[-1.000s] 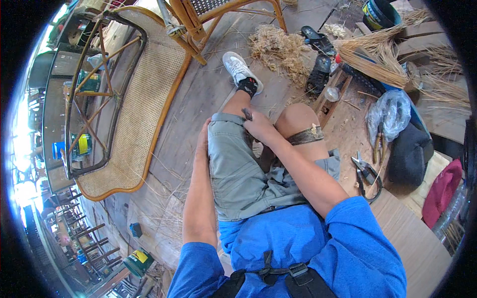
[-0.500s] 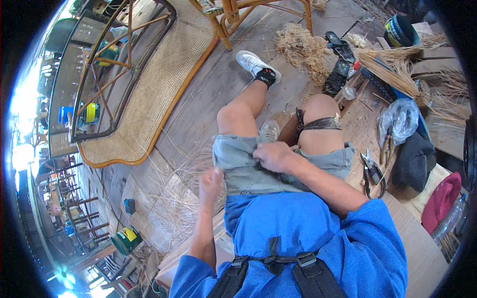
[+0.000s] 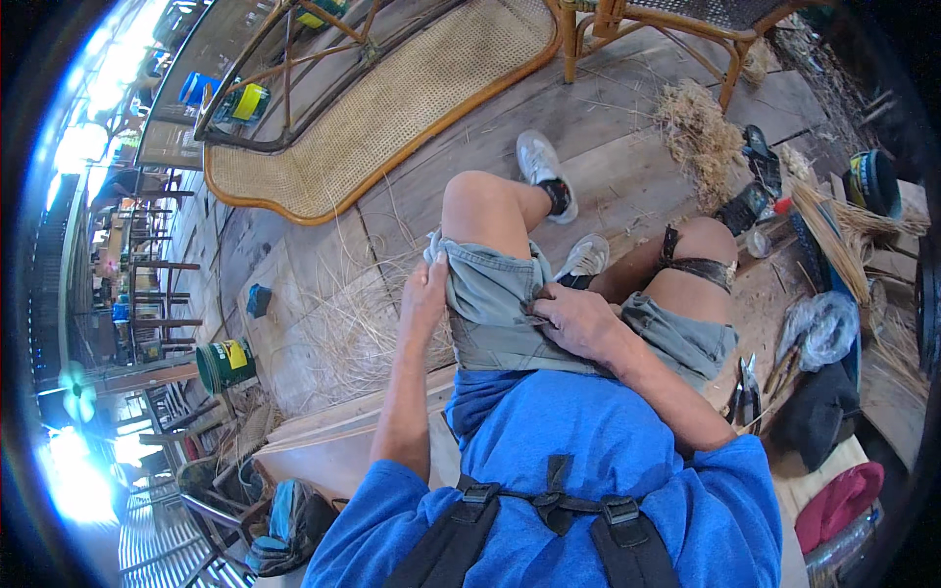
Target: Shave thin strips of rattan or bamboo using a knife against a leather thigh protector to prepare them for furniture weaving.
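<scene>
I sit with my knees bent, in grey-green shorts [image 3: 490, 328]. My left hand [image 3: 425, 289] is closed at the outer edge of the left shorts leg, thumb up against the cloth near the hem. On the inner side of that same leg, my right hand [image 3: 578, 318] has its fingers curled in and pinches the fabric. Neither hand shows a tool or a strand in it. A dark band [image 3: 701, 263] is tied around my right leg below the knee. Pliers [image 3: 749, 392] lie to the right of my right thigh.
Loose cane strands [image 3: 343, 314] cover the floor at left. A woven cane panel [image 3: 392, 108] with a bent frame lies ahead, beside a rattan chair [image 3: 676, 20]. Shavings [image 3: 701, 137], black sandals [image 3: 750, 186], a cane bundle [image 3: 828, 235] and a plastic bag [image 3: 821, 328] sit at right.
The view has swung left. My left hand, before raised beside the shorts, now grips their left leg. My right hand stays at the shorts' inner side.
</scene>
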`<state>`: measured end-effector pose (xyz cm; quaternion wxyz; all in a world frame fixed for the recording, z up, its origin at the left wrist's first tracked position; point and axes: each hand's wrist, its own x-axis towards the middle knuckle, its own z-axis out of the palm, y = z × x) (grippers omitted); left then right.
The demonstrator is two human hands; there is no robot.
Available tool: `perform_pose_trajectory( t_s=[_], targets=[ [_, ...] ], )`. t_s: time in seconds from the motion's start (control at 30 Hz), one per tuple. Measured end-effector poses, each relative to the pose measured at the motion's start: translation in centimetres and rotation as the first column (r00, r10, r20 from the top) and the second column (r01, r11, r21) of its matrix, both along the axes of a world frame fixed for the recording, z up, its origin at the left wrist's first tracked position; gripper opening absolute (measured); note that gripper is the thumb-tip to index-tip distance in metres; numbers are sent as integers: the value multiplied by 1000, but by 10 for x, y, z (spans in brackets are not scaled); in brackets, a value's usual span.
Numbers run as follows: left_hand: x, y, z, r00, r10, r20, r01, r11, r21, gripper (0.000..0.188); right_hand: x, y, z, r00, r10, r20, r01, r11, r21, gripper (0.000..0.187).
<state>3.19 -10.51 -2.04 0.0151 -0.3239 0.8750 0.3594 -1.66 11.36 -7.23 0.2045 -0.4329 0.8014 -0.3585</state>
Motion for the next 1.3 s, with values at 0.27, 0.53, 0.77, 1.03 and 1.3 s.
perform_pose_trajectory(
  t_s=[0.27,0.53,0.77,1.03,1.3],
  targets=[
    [129,-35,-29,863,-476,172,399,849,347,31,-18,-13,-14,973,183,137,-205,964,171,19],
    [147,-46,-71,923,183,339,-324,843,429,44,-30,-5,-7,914,195,356,-238,968,82,41],
    [37,-98,-108,927,230,297,-366,731,576,44,-31,-36,-48,834,-332,441,337,939,71,44],
    [0,-121,-200,906,-139,400,-125,814,567,30,-17,-35,-73,886,-237,399,170,966,197,39],
    [24,-74,-184,917,-225,330,11,839,544,39,-20,-33,-99,954,-55,293,-73,910,407,36]
  ],
)
